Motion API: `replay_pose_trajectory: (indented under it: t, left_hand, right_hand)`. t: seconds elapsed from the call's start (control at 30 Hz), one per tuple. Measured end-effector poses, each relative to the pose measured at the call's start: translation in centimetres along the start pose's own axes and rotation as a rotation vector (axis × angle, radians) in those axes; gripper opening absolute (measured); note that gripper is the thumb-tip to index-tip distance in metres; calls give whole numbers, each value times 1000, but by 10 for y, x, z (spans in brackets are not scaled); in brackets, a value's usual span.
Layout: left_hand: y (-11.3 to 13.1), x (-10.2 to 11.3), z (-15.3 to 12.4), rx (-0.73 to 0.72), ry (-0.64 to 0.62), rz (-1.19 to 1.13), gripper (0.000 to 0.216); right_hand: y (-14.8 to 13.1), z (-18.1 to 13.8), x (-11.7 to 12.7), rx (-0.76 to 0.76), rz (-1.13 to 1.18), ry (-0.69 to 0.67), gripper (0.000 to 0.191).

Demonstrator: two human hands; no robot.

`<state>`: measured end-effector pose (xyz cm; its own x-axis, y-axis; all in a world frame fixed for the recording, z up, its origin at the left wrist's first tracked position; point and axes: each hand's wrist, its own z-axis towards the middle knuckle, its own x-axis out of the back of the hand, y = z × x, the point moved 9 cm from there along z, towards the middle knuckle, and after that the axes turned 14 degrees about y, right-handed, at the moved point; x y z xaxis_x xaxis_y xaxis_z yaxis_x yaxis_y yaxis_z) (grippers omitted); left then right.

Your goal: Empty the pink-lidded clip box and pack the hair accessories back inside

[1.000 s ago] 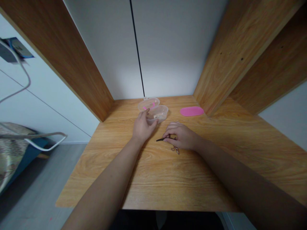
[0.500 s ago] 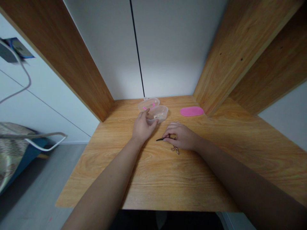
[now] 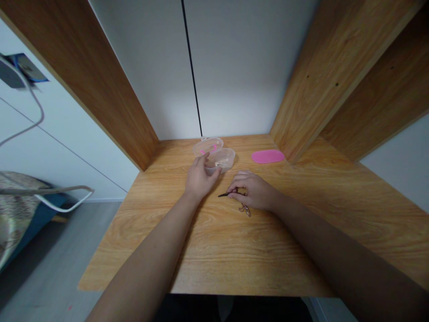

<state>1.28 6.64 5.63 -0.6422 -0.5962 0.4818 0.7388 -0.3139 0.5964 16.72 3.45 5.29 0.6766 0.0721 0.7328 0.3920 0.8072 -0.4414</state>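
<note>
Gripping the near left end of a clear, rounded plastic case [image 3: 229, 154], the left hand [image 3: 200, 178] has its thumb at the near rim and its index finger reaching over the left side. The case stands open towards the back of a light, wood-grained tabletop [image 3: 214, 255], its clear oval lid [image 3: 218, 141] with pink markings folded out behind it. Inside lies a small, pale, shiny piece [image 3: 219, 164], too small to make out.

Closed in a pinch, the right hand [image 3: 252, 190] holds a slim, dark, pointed tool [image 3: 223, 195] just in front of the case, its tip directed left. A copper-coloured, looped metal piece [image 3: 247, 211] shows just below this hand; whether it joins the tool, I cannot tell.

To the right of the case, well apart from it, a flat, pink, elongated oval piece [image 3: 268, 156] lies near the foot of a broad wooden upright [image 3: 311, 103]. A white panel [image 3: 234, 67] rises behind.
</note>
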Motion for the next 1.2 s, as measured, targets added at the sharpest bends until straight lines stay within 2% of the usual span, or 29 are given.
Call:
replay_pose_trajectory:
  t: [1.2]
  left_hand:
    - [4,-9,-4,-96,-57,-89,61]
  right_hand:
    - [1,5,18,13,-107,198,6]
